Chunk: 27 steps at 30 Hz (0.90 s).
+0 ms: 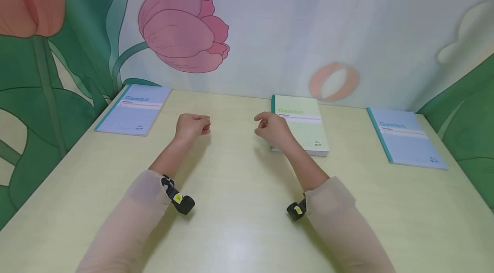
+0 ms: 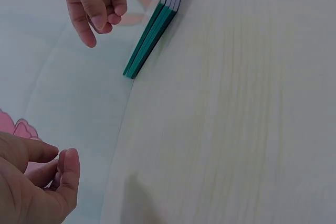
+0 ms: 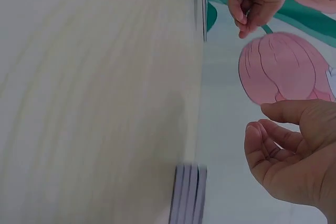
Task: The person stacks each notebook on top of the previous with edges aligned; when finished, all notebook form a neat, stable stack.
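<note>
My left hand (image 1: 191, 126) hovers over the middle-left of the table with loosely curled fingers and nothing in its grasp. My right hand (image 1: 275, 129) hangs above the left edge of a small stack of notebooks (image 1: 305, 133), whose top cover is pale green and reads "Gambit". Its fingers bend loosely, thumb and fingertips apart in the right wrist view, holding nothing. The stack's teal spines (image 2: 152, 40) show in the left wrist view, its layered page edges (image 3: 188, 195) in the right wrist view. Nearest to the left hand lies a blue Gambit notebook (image 1: 135, 112) at the back left.
Another blue notebook (image 1: 409, 140) lies toward the right side of the pale wooden table (image 1: 239, 204). Behind the table's far edge hangs a curtain (image 1: 262, 32) printed with flowers and leaves. Each forearm wears a small black camera (image 1: 183, 204) at the cuff.
</note>
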Available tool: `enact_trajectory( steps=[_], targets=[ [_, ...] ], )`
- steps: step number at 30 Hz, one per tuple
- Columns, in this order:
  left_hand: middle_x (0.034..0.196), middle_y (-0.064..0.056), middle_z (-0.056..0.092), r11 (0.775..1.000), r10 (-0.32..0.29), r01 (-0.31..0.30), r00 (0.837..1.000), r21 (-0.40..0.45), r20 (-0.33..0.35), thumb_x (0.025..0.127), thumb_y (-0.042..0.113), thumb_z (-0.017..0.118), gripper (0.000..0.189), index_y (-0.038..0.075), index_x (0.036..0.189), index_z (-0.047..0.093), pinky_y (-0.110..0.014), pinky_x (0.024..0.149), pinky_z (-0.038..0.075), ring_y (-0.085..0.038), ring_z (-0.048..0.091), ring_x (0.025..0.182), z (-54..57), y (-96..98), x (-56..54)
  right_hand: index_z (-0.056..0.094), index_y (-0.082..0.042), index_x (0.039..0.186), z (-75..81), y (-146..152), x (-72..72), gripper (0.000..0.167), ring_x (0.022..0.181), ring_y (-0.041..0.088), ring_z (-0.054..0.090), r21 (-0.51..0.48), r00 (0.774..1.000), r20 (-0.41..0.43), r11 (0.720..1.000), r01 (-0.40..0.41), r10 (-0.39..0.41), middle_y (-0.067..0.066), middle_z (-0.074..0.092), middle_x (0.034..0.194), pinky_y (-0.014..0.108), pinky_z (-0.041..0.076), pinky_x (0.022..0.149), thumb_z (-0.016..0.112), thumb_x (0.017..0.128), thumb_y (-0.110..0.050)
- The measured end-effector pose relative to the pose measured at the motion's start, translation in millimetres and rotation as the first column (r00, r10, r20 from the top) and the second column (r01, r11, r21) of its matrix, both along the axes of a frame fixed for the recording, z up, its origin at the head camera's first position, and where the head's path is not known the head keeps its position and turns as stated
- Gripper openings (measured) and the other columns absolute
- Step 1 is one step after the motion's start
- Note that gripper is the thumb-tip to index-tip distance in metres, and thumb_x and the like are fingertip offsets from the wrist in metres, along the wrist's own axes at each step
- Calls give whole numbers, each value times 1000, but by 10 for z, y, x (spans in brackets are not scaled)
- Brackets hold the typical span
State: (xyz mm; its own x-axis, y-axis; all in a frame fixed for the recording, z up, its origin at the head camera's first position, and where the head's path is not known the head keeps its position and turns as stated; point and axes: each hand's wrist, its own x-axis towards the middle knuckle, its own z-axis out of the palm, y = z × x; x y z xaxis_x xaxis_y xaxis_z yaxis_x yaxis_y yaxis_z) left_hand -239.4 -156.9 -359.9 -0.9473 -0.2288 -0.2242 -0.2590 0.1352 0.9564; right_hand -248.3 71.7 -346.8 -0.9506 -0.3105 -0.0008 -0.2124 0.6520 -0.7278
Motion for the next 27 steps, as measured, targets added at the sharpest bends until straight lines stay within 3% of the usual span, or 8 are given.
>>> enact_trajectory(
  steps=[9,16,21,27],
  targets=[
    [108,-17,56,993,110,-110,994,-39,-12,92,8,52,34,-9,122,55,-14,70,52,-2,56,66,67,-566,41,58,1,117,-134,-631,11,33,62,12,44,-38,993,50,994,-101,102,3,53,80,18,36,50,63,84,-4],
    [100,-12,55,971,237,-238,971,-32,-22,92,12,53,37,-11,122,53,-15,68,53,-3,56,65,86,-1020,75,59,1,116,-215,-1107,26,33,63,10,46,-91,974,97,976,-196,205,0,53,77,17,38,52,64,83,-5],
    [91,-5,55,955,296,-296,955,-27,-8,93,15,52,40,-8,125,52,-12,66,52,0,56,64,67,-1280,92,60,0,115,-229,-1409,55,33,65,11,53,-162,962,148,965,-206,230,-1,53,78,17,42,55,64,83,-5],
    [86,-1,54,936,347,-349,937,56,33,94,19,51,43,-6,129,48,-11,66,51,-2,57,64,29,-1475,87,59,3,117,-243,-1704,85,35,71,15,60,-319,941,232,933,-164,245,-1,53,77,16,45,61,62,82,-4]
  ],
)
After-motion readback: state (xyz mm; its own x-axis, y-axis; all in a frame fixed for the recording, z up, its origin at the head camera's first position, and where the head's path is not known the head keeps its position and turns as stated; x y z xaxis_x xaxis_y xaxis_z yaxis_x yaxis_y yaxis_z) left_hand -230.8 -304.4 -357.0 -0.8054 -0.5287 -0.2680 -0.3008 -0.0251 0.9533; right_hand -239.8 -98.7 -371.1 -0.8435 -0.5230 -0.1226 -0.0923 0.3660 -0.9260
